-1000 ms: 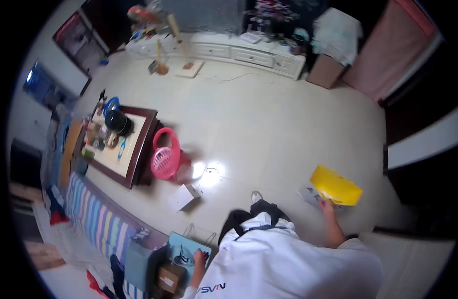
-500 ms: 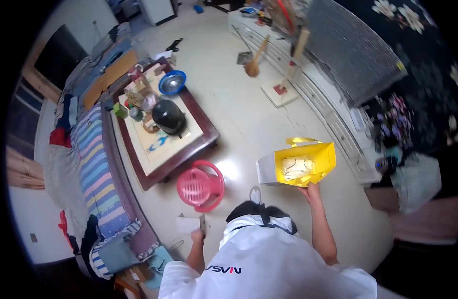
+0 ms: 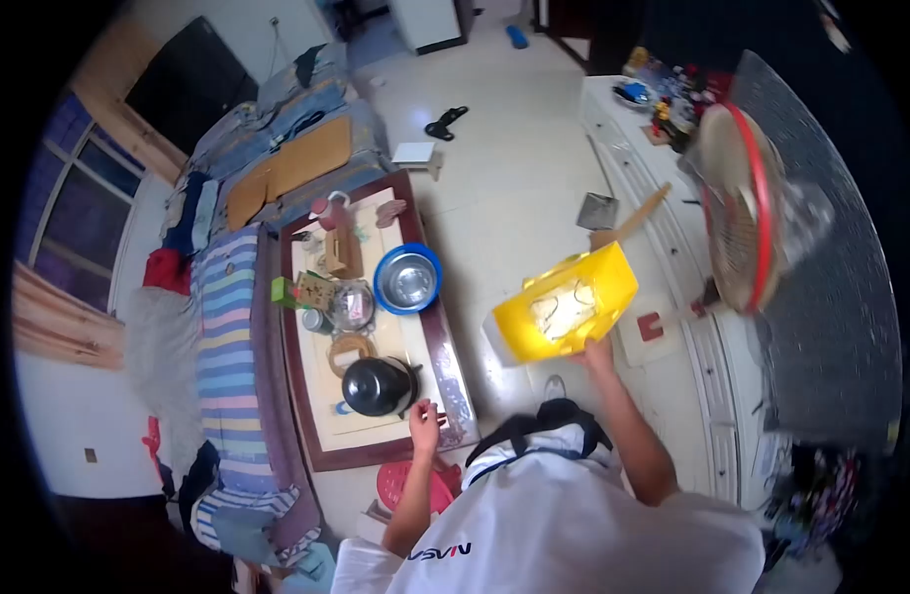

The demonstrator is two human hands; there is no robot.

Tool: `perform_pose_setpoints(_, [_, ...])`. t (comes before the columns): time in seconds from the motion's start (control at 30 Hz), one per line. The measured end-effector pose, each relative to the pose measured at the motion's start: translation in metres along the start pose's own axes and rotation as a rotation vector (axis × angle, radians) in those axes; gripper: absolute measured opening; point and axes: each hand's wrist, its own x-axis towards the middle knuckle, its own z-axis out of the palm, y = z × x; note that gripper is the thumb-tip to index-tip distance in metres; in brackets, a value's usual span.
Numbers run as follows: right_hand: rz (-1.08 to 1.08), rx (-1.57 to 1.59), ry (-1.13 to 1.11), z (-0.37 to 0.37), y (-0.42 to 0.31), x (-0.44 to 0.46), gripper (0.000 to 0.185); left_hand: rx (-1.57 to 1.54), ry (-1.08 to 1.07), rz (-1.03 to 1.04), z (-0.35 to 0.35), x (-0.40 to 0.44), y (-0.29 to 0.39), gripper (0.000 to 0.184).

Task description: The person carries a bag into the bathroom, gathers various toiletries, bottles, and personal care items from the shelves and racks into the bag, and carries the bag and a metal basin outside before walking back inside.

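Head view: a yellow bag [image 3: 605, 287] clamped in the right hand [image 3: 597, 354], held beyond the table's [image 3: 443, 351] long right edge.
Bright yellow, angular, open-mouthed, pale inside; left hand [image 3: 425, 428] near the table's lower right corner, grip unclear.

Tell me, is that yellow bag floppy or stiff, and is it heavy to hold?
The yellow bag is probably fairly stiff, as its sides look flat and spread open. It may be light for its size, since the person's right grip alone holds it up near one edge. With its mouth open wide, it could spill if tipped.
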Motion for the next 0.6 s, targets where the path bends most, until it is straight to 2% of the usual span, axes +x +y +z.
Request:
perform_pose_setpoints(0.03, [0.181,-0.016,-0.021,0.021,-0.029,0.046,0.044,-0.05,0.072,-0.008,0.005,0.011,-0.001,0.017])
perform_pose_setpoints(0.07, [0.245,-0.062,0.034,0.046,-0.054,0.087,0.039,0.049,0.174,-0.036,0.009,0.014,0.004,0.016])
perform_pose_setpoints(0.1, [0.239,-0.082,0.0,0.071,-0.074,0.13,0.039,0.143,0.275,-0.061,0.012,0.024,0.006,0.016])
perform_pose_setpoints(0.17, [0.27,0.043,0.041,0.11,-0.104,0.227,0.038,-0.055,0.44,-0.211,0.015,0.05,-0.013,0.012])
perform_pose_setpoints(0.23, [0.247,0.077,-0.036,0.141,-0.13,0.305,0.043,0.087,0.643,-0.289,0.036,0.067,-0.008,0.011])
perform_pose_setpoints(0.3, [0.219,0.088,0.004,0.176,-0.172,0.361,0.045,0.446,0.772,-0.241,0.054,0.103,-0.041,0.014])
perform_pose_setpoints(0.33, [0.2,0.083,-0.054,0.175,-0.182,0.398,0.045,0.462,0.813,-0.204,0.085,0.123,-0.014,0.019])
perform_pose_setpoints(0.37, [0.202,0.068,-0.045,0.171,-0.195,0.432,0.045,0.594,0.767,-0.158,0.119,0.149,0.043,0.019])
perform_pose_setpoints(0.43, [0.157,0.143,-0.129,0.179,-0.228,0.499,0.045,0.643,0.716,-0.033,0.157,0.238,0.099,0.019])
perform_pose_setpoints(0.5, [0.125,0.018,-0.094,0.182,-0.282,0.554,0.039,0.461,0.617,0.137,0.196,0.348,0.197,0.018])
perform_pose_setpoints(0.57, [0.08,-0.071,-0.064,0.208,-0.337,0.599,0.035,0.401,0.476,0.15,0.224,0.454,0.304,0.023])
perform_pose_setpoints(0.6, [-0.045,-0.143,-0.079,0.232,-0.376,0.616,0.035,0.297,0.439,0.167,0.241,0.514,0.339,0.023])
